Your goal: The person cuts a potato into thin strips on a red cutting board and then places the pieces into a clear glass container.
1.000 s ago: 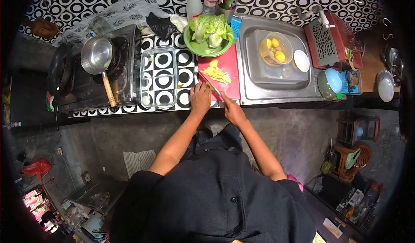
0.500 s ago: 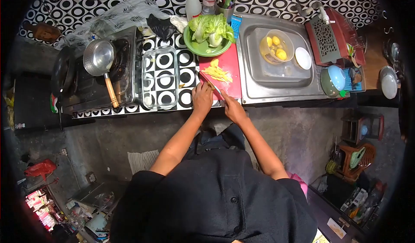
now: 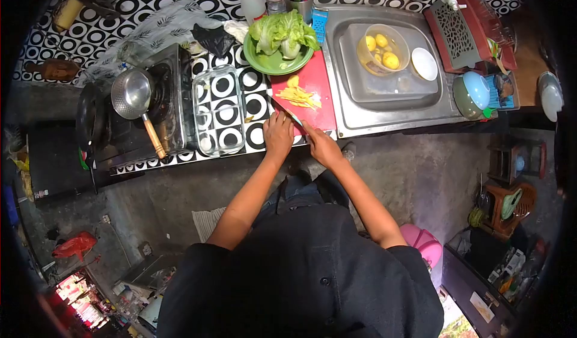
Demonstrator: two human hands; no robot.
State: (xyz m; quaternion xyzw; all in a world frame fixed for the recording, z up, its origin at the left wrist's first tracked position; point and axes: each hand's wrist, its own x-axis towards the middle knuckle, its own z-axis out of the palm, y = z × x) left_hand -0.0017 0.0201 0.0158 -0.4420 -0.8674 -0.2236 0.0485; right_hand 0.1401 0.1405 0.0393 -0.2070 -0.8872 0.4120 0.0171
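My right hand [image 3: 323, 147] is closed round the handle of a knife [image 3: 293, 115], whose blade points up and left across the front of a red cutting board [image 3: 323, 117]. Close beside the blade, my left hand [image 3: 279, 135] rests at the board's front left with its fingers bent and together; whatever lies under them is hidden. Thin yellow strips [image 3: 302, 98], apparently cut potato, lie in a loose heap beyond the knife. Just behind them is a larger yellow piece [image 3: 293, 81].
A green plate [image 3: 273, 69] of lettuce [image 3: 287, 36] overlaps the board's back. Left are a glass dish [image 3: 219, 143] and a stove with a long-handled pan [image 3: 132, 91]. In the sink [image 3: 348, 112], a bowl [image 3: 365, 63] holds peeled potatoes, beside a white lid [image 3: 424, 64].
The view has shifted and tilted slightly. Both hands stay at the front of the board with the knife, with only a slight change in their pose. The strips look the same.
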